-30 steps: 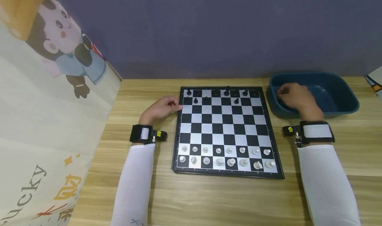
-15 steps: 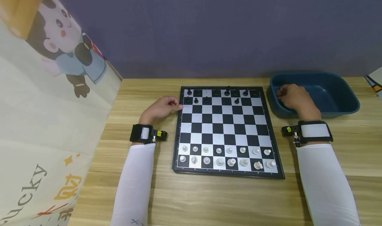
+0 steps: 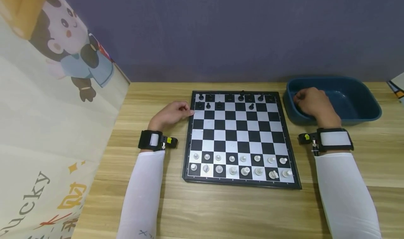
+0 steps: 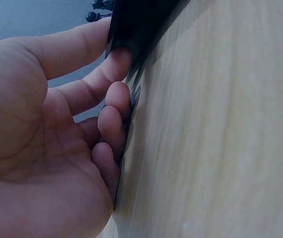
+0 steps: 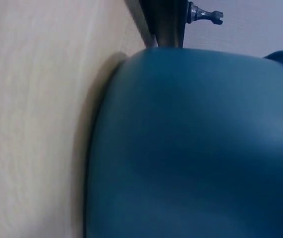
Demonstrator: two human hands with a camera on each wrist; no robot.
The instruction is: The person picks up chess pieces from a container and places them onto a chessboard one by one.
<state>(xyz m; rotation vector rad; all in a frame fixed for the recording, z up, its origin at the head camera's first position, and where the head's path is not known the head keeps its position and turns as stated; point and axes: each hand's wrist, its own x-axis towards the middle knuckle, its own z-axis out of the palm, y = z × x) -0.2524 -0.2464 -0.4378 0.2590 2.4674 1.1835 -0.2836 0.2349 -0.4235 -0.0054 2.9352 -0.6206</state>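
A black-and-white chessboard (image 3: 240, 125) lies on the table. My left hand (image 3: 169, 114) pinches its left border; in the left wrist view the thumb (image 4: 82, 47) sits against the board's edge and the index finger (image 4: 117, 64) lies under it. White chess pieces (image 3: 244, 171) stand in two rows along the near side. Several black chess pieces (image 3: 241, 98) are on the two far rows. My right hand (image 3: 314, 101) reaches into a blue basin (image 3: 356, 91) at its left end, fingers curled. Its fingertips are hidden, and I cannot tell whether they hold anything.
The wooden table (image 3: 240, 211) ends at a dark blue wall (image 3: 221, 35) at the back. A printed cloth (image 3: 47, 126) lines the left side. The basin stands close to the board's far right corner. A black rook (image 5: 208, 15) shows beyond the basin in the right wrist view.
Hardly anything differs: the right hand shifts slightly inside the basin, and the left hand keeps its grip on the board's edge. The pieces have not moved.
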